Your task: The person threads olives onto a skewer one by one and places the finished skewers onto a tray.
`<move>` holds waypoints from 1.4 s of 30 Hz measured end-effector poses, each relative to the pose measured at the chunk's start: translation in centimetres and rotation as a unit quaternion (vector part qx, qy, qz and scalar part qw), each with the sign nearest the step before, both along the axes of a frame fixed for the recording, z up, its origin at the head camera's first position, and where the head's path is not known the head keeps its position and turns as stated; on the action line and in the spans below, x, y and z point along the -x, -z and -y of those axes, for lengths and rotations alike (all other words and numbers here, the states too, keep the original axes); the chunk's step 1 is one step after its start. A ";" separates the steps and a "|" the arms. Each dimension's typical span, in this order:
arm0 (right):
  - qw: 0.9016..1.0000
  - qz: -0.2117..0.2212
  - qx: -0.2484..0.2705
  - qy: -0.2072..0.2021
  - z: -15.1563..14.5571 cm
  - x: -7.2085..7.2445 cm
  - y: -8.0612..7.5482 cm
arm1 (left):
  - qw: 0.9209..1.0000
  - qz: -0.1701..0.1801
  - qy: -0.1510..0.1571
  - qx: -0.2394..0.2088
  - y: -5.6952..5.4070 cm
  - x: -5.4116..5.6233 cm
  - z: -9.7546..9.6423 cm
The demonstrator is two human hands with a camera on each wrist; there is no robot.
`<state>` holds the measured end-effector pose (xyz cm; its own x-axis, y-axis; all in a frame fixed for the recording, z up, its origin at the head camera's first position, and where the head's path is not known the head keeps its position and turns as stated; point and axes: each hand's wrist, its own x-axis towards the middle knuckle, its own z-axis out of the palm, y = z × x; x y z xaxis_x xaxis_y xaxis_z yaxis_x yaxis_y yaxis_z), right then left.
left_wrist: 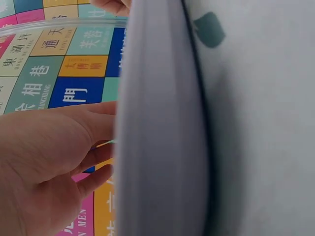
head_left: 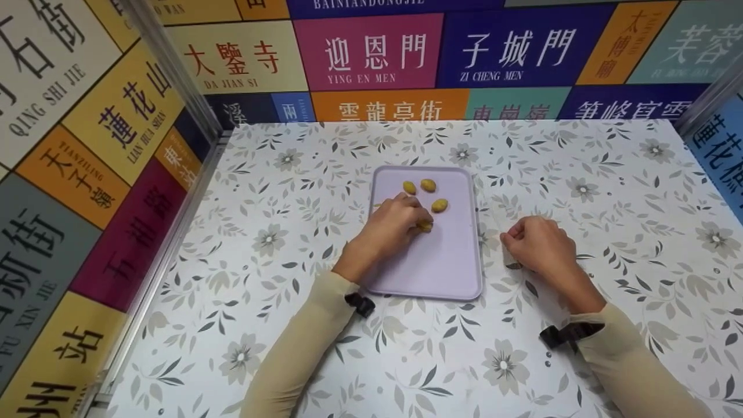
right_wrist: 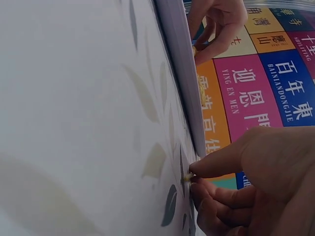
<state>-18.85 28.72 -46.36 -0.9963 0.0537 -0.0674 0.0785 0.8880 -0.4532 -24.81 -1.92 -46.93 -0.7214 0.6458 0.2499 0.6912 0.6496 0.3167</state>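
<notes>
On the lilac tray [head_left: 450, 267], several yellow-brown oval fruits [head_left: 439, 205] lie towards the far end. My left hand [head_left: 395, 226] reaches over the tray's left side, its fingertips on one oval fruit [head_left: 425, 226] that they partly cover. In the left wrist view the tray's wall [left_wrist: 157, 123] hides the left fingertips. To the right of the tray, my right hand [head_left: 540, 244] is low over the tablecloth, thumb and forefinger together. Between them the right wrist view shows a small yellowish thing [right_wrist: 187, 177], too small to identify.
A floral tablecloth [head_left: 505, 366] covers the table. Below my right fingertips is a small brownish patch [head_left: 512, 265], unclear in kind. Panels of coloured sign tiles [head_left: 371, 55] rise behind the table and along its left and right sides.
</notes>
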 end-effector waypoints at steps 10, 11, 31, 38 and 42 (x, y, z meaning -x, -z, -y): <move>0.999 0.017 -0.025 0.011 -0.1 -0.1 -0.1 | 1.000 0.005 -0.005 0.006 0.0 0.0 0.1; 0.999 0.020 -0.026 0.011 -0.1 -0.1 -0.1 | 1.000 0.006 -0.008 0.006 0.0 0.0 0.1; 0.999 0.010 0.026 0.017 -0.9 0.0 -0.6 | 0.979 0.132 0.012 -0.153 -0.6 1.3 1.7; 0.994 -0.071 0.079 -0.029 -0.5 0.3 -0.8 | 0.943 0.202 0.029 -0.262 -0.6 1.6 2.4; 0.989 -0.101 0.096 -0.055 -0.2 0.4 -0.8 | 0.913 0.244 0.030 -0.326 -0.7 1.7 2.8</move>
<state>-19.21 28.88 -45.56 -0.9895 -0.0494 0.1358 -0.1229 0.7819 -0.6112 -26.54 -4.70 -46.19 -0.8176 0.5167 0.2540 0.3931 0.1787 0.9020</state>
